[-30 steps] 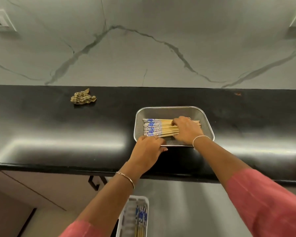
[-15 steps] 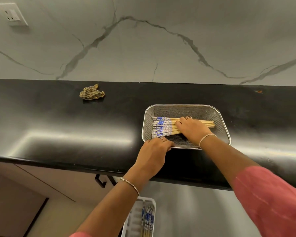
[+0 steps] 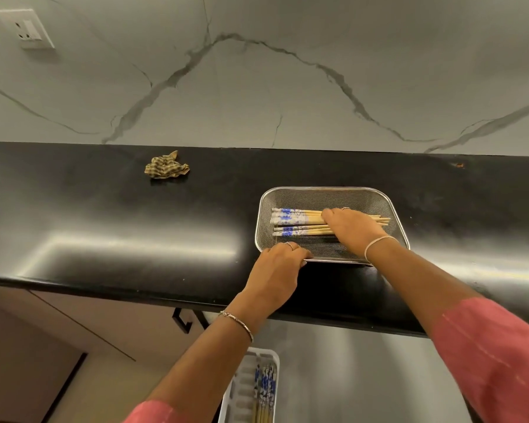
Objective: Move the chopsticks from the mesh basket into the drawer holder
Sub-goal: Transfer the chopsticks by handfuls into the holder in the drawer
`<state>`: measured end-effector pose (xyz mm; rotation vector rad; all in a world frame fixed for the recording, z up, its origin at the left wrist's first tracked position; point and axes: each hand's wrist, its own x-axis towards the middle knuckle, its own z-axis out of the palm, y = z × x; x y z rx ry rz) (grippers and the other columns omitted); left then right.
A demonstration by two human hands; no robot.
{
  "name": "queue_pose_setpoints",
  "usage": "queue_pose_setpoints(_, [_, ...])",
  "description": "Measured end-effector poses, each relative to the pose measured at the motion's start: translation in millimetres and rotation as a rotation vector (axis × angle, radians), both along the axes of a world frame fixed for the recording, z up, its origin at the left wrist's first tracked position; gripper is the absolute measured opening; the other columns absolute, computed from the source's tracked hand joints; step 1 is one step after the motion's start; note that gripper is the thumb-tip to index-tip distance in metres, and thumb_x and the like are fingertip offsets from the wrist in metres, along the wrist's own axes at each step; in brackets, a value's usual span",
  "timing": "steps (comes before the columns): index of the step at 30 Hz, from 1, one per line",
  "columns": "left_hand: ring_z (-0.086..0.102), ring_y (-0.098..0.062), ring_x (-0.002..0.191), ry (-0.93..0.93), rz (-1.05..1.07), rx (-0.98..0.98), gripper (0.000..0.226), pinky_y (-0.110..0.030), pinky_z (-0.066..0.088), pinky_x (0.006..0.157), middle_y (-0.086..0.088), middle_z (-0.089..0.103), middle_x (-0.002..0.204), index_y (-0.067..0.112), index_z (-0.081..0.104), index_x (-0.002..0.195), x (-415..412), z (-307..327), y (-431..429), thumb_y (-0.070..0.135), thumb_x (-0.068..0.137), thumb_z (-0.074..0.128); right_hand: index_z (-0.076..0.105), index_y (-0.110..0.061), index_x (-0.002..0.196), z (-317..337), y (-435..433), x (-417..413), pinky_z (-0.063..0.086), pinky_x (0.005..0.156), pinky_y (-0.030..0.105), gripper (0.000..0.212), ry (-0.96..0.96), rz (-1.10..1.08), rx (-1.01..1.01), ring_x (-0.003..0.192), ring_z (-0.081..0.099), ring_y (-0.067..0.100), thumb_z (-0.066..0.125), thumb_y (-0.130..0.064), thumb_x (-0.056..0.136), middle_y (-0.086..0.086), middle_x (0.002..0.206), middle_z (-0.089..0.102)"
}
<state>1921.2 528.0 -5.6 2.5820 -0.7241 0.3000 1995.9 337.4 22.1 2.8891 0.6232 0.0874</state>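
A steel mesh basket [image 3: 330,193] sits on the black counter. Several bamboo chopsticks [image 3: 293,221] with blue-and-white ends lie across it, ends pointing left. My right hand [image 3: 353,228] reaches into the basket with its fingers curled over the middle of the bundle. My left hand [image 3: 277,268] rests on the basket's near left rim, fingers bent over the edge. Below the counter, a white drawer holder [image 3: 242,392] shows several chopsticks [image 3: 266,389] lying in it.
A crumpled checked cloth [image 3: 165,168] lies on the counter [image 3: 104,224] to the far left. A marble wall with a socket plate [image 3: 26,29] rises behind. A black cabinet handle [image 3: 184,319] hangs under the counter edge.
My right hand has closed more over the chopsticks, and a few near ones have separated from the bundle. The view has shifted left. My left hand stays on the rim.
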Motion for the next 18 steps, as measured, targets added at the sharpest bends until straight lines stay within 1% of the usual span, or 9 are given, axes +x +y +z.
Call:
queue_pose_setpoints(2, [0.059, -0.023, 0.106, 0.017, 0.014, -0.049, 0.029, -0.037, 0.05, 0.093, -0.006, 0.066, 0.117, 0.013, 0.063, 0.123, -3.7, 5.5, -0.6, 0.018, 0.096, 0.053, 0.045, -0.012, 0.108, 14.7, 0.8, -5.6, 0.047, 0.076, 0.037, 0.023, 0.018, -0.052, 0.138, 0.093, 0.061, 0.029, 0.047, 0.003, 0.09, 0.01, 0.107, 0.063])
queue_pose_setpoints(4, [0.059, -0.021, 0.111, 0.06, 0.055, -0.151, 0.032, -0.033, 0.048, 0.096, -0.006, 0.065, 0.122, 0.012, 0.061, 0.126, -7.9, 14.5, -2.7, 0.02, 0.096, 0.056, 0.044, -0.017, 0.096, 31.8, 2.6, -12.7, 0.043, 0.068, 0.035, 0.013, 0.05, -0.096, 0.322, 0.079, 0.057, 0.025, 0.045, -0.004, 0.094, 0.009, 0.097, 0.064])
queue_pose_setpoints(6, [0.06, -0.016, 0.112, 0.181, 0.141, -0.362, 0.032, -0.032, 0.049, 0.099, -0.003, 0.065, 0.122, 0.013, 0.059, 0.127, -12.7, 28.9, -3.6, 0.021, 0.096, 0.056, 0.049, -0.018, 0.093, 48.1, 6.7, -24.5, 0.046, 0.067, 0.033, 0.011, 0.128, -0.114, 0.581, 0.074, 0.059, 0.022, 0.041, -0.011, 0.099, 0.006, 0.089, 0.065])
queue_pose_setpoints(8, [0.064, -0.011, 0.106, 0.319, 0.229, -0.642, 0.029, -0.032, 0.05, 0.099, 0.0, 0.068, 0.115, 0.012, 0.06, 0.123, -16.9, 42.8, -3.0, 0.02, 0.096, 0.057, 0.054, -0.016, 0.099, 64.1, 13.2, -45.7, 0.053, 0.071, 0.031, 0.015, 0.301, -0.106, 0.899, 0.075, 0.064, 0.019, 0.039, -0.013, 0.101, 0.004, 0.084, 0.065])
queue_pose_setpoints(10, [0.067, -0.012, 0.098, 0.418, 0.266, -0.883, 0.021, -0.034, 0.051, 0.097, 0.0, 0.071, 0.106, 0.012, 0.064, 0.115, -24.9, 59.1, -0.9, 0.018, 0.096, 0.057, 0.057, -0.012, 0.102, 75.2, 21.1, -73.2, 0.056, 0.074, 0.027, 0.017, 0.529, -0.088, 1.169, 0.076, 0.067, 0.016, 0.04, -0.012, 0.101, 0.005, 0.083, 0.067])
queue_pose_setpoints(12, [0.069, -0.016, 0.087, 0.564, 0.149, -1.114, 0.018, -0.03, 0.055, 0.09, -0.008, 0.071, 0.1, 0.012, 0.069, 0.101, -39.6, 75.7, 4.8, 0.018, 0.098, 0.052, 0.061, -0.01, 0.103, 76.6, 31.0, -103.4, 0.059, 0.078, 0.029, 0.018, 0.749, -0.104, 1.398, 0.078, 0.069, 0.017, 0.043, -0.013, 0.1, 0.006, 0.082, 0.07])
queue_pose_setpoints(13, [0.066, -0.018, 0.08, 0.659, 0.064, -1.202, 0.023, -0.025, 0.057, 0.081, -0.013, 0.068, 0.096, 0.012, 0.07, 0.094, -49.2, 81.8, 8.9, 0.018, 0.1, 0.048, 0.063, -0.009, 0.102, 74.4, 35.9, -118.5, 0.06, 0.079, 0.031, 0.018, 0.83, -0.128, 1.483, 0.077, 0.07, 0.018, 0.045, -0.013, 0.099, 0.007, 0.08, 0.071])
queue_pose_setpoints(15, [0.058, -0.021, 0.07, 0.83, -0.073, -1.246, 0.03, -0.023, 0.055, 0.067, -0.02, 0.057, 0.091, 0.008, 0.068, 0.091, -66.9, 85.7, 18.4, 0.023, 0.101, 0.045, 0.064, -0.006, 0.098, 65.6, 45.4, -144.9, 0.06, 0.078, 0.032, 0.017, 0.974, -0.179, 1.615, 0.075, 0.07, 0.019, 0.049, -0.014, 0.095, 0.01, 0.078, 0.071])
queue_pose_setpoints(18, [0.052, -0.011, 0.057, 0.934, -0.123, -1.147, 0.027, -0.019, 0.053, 0.059, -0.019, 0.051, 0.087, 0.004, 0.069, 0.1, -86.3, 66.1, 33.6, 0.022, 0.1, 0.048, 0.065, -0.003, 0.096, 45.3, 58.1, -179.0, 0.06, 0.075, 0.03, 0.019, 1.131, -0.213, 1.738, 0.073, 0.07, 0.017, 0.054, -0.016, 0.085, 0.011, 0.078, 0.071])
